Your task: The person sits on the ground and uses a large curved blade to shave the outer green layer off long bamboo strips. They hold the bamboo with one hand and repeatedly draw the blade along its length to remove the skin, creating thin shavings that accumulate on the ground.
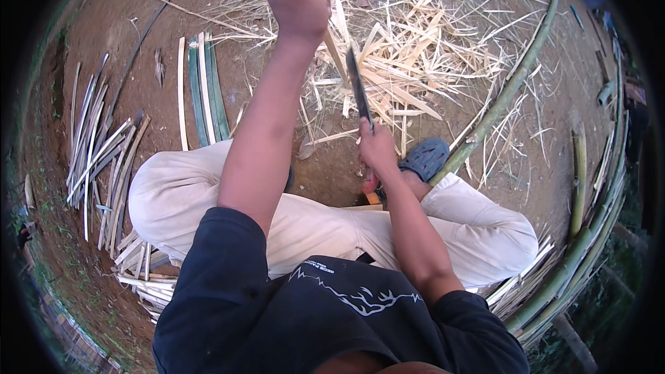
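Raised at the top of the view, my left hand (298, 0) is closed around the upper end of a pale bamboo strip (335, 54), which slants down from the fist. My right hand (377, 147) grips a long knife (358, 86) in front of my right knee. Its dark blade points up and away, close beside the strip; I cannot tell whether they touch. A red and orange handle end (371, 185) shows below the right hand. Beyond the blade lies a heap of pale bamboo shavings (422, 48).
Green and pale split bamboo slats (208, 90) lie at the left, with bundles of thin strips (97, 145) farther left. A long green bamboo pole (509, 90) runs along the right, near my clog (426, 158). More poles (589, 242) curve along the right edge.
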{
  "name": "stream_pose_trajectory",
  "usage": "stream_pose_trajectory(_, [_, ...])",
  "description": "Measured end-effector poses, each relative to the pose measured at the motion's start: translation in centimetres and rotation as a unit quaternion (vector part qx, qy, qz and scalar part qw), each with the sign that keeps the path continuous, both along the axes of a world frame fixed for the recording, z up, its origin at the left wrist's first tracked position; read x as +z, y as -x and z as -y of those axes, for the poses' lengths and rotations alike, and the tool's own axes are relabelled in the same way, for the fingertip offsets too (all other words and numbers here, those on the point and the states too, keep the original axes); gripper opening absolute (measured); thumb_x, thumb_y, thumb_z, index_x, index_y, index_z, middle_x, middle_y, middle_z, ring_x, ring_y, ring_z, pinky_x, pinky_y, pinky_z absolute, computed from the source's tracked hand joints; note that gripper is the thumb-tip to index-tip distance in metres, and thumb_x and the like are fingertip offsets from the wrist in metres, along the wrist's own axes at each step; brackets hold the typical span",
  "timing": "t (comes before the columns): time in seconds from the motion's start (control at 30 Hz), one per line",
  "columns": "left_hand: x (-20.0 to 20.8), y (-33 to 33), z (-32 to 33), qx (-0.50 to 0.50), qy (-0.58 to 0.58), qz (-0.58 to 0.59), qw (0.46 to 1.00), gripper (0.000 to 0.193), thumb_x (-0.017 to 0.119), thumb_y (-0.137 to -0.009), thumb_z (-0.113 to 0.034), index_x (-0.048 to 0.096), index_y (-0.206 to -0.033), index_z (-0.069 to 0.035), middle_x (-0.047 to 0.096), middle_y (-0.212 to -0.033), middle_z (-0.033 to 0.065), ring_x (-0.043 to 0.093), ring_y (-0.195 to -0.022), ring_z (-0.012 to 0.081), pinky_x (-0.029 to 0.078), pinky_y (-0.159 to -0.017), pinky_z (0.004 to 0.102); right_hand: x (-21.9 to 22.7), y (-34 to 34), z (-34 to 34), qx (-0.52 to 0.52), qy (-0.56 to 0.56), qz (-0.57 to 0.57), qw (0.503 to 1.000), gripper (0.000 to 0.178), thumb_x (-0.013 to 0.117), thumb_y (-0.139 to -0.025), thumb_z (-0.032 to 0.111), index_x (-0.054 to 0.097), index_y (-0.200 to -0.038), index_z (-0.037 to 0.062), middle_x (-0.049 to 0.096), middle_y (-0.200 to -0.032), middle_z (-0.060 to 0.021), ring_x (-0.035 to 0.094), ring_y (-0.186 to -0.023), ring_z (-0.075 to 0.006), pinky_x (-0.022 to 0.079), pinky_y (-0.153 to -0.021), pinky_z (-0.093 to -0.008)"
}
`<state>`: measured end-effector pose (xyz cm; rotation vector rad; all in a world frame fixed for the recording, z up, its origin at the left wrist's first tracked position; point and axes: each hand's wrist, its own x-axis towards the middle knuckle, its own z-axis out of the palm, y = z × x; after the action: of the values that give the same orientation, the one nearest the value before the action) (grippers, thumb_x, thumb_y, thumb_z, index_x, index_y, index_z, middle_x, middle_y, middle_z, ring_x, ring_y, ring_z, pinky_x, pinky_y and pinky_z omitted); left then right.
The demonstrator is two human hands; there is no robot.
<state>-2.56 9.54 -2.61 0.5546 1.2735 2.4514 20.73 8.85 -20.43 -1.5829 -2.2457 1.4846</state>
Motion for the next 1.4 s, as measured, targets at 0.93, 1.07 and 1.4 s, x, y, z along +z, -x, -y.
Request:
stream_pose_trajectory(0.93, [-0.2,2.1,1.0,0.054,0.015,0.013,0.998,0.047,0.034,-0.096,-0.039,0.029,-0.056,-0.016,0.027,-0.044,-0.0016,0.023,-0.032,0.0111,0.020,-0.031,0.0255,-3.1,1.0,-2.3,0.048,-0.043,-0.010,0.998,0.045,0.045,-0.099,0.041,0.060,-0.085,0.0009,0.051,-0.055,-0.0033,0.050,-0.045,-0.0137,0.041,-0.048,-0.0308])
stream_pose_trajectory(1.07, [-0.7,2.4,1.7,0.048,0.028,0.020,0.998,0.047,0.034,-0.097,-0.041,0.029,-0.056,-0.017,0.026,-0.044,-0.0023,0.023,-0.032,0.0113,0.020,-0.031,0.0257,8.8,4.2,-1.9,-0.054,-0.075,-0.291,0.952,0.034,0.051,-0.098,0.030,0.055,-0.081,0.0002,0.049,-0.052,-0.0102,0.053,-0.046,-0.0261,0.040,-0.048,-0.0348])
stream_pose_trajectory(1.4, [-0.7,2.2,-0.6,0.060,-0.002,0.012,0.998,0.045,0.035,-0.095,-0.038,0.030,-0.057,-0.016,0.025,-0.044,-0.0020,0.025,-0.031,0.0112,0.020,-0.030,0.0255,-11.0,-1.1,-1.1,0.062,-0.060,0.077,0.993,0.054,0.043,-0.096,0.045,0.061,-0.085,-0.0047,0.063,-0.073,-0.0271,0.064,-0.073,-0.0435,0.051,-0.068,-0.0506])
